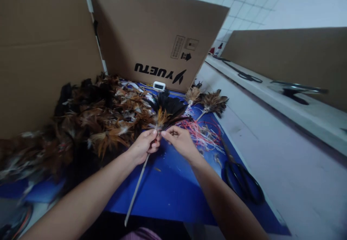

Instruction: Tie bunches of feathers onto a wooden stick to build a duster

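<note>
A thin pale stick [138, 189] with a tuft of black and orange feathers [168, 108] at its top end makes up a feather duster. My left hand [143, 146] is wrapped round the stick just below the tuft, and the lower end slants down toward me. At the tuft's base my right hand [180, 140] is closed in a pinch, its thumb and fingertips close to the left thumb. A slim dark feather [187, 119] sticks out to the right above the right fingers, seemingly held at its quill end. The fingers hide the exact grip.
A big heap of brown and black feathers [100, 110] covers the left side of the blue table surface [168, 193]. To the right lie finished-looking feather bundles [215, 102], red and white ties [203, 133] and black-handled scissors [244, 182]. Cardboard [151, 26] stands behind a small white device [159, 86].
</note>
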`<act>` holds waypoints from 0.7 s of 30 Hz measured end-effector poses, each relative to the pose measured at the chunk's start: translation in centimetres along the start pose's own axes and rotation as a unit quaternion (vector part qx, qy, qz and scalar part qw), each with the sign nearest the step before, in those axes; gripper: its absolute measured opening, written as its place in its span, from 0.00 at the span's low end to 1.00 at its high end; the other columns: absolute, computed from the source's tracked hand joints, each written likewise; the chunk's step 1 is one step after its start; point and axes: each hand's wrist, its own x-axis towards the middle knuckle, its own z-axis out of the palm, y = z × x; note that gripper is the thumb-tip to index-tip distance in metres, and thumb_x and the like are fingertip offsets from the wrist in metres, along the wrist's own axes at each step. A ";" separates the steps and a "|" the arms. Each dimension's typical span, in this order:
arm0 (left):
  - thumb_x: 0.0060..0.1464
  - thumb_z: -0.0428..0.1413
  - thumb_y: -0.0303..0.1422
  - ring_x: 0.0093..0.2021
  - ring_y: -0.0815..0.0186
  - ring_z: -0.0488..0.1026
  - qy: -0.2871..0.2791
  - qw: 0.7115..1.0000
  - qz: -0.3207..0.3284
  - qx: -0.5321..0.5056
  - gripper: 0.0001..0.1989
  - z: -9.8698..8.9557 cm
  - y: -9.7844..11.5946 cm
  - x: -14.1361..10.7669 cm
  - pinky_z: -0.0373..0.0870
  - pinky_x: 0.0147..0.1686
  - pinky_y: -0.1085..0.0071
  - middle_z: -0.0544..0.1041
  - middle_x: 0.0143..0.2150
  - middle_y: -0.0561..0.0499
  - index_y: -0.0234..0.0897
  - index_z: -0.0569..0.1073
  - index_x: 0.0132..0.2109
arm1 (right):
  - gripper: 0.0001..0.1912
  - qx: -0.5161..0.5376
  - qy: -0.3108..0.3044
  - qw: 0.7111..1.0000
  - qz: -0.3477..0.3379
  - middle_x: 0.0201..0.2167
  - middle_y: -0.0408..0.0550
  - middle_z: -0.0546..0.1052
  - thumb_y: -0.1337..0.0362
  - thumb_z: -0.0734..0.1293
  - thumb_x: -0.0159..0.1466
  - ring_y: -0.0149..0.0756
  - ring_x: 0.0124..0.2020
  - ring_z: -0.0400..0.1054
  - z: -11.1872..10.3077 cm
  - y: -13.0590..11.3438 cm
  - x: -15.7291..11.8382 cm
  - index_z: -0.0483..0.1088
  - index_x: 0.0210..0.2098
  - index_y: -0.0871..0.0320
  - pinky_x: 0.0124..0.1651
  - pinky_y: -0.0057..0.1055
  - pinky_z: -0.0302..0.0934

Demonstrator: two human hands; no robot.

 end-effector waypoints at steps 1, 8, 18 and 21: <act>0.49 0.62 0.40 0.17 0.81 0.53 0.003 1.000 -0.002 -0.001 0.17 0.0 -0.1 0.0 0.40 0.13 0.82 0.62 0.24 0.56 0.32 0.65 0.29 | 0.12 -0.039 0.011 0.999 -0.025 0.19 0.41 0.70 0.55 0.69 0.55 0.28 0.20 0.61 -0.1 -0.4 -0.2 0.70 0.23 0.57 0.24 0.27 0.54; 0.53 0.56 0.34 0.16 0.79 0.53 0.027 0.999 -0.030 0.000 0.12 0.2 -1.4 0.4 0.43 0.15 0.81 0.59 0.19 0.58 0.34 0.64 0.27 | 0.03 -0.189 -0.057 0.956 -0.219 0.29 0.43 0.76 0.66 0.66 0.60 0.32 0.30 0.69 2.1 -4.3 0.2 0.73 0.32 0.55 0.35 0.28 0.61; 0.48 0.56 0.30 0.15 0.79 0.52 0.031 0.998 -0.061 0.004 0.09 0.1 -1.7 0.5 0.41 0.16 0.80 0.61 0.18 0.57 0.33 0.64 0.25 | 0.09 -0.387 -0.217 0.859 -0.253 0.38 0.49 0.79 0.69 0.65 0.60 0.38 0.41 0.71 11.2 -7.6 9.0 0.74 0.39 0.58 0.44 0.30 0.60; 0.49 0.56 0.30 0.14 0.79 0.50 0.028 0.998 -0.062 -0.005 0.09 -0.1 -1.9 0.7 0.40 0.16 0.79 0.60 0.16 0.58 0.33 0.66 0.24 | 0.12 -0.424 -0.212 0.851 -0.225 0.41 0.52 0.78 0.67 0.65 0.60 0.43 0.45 0.71 14.0 -7.9 11.1 0.74 0.44 0.58 0.45 0.32 0.61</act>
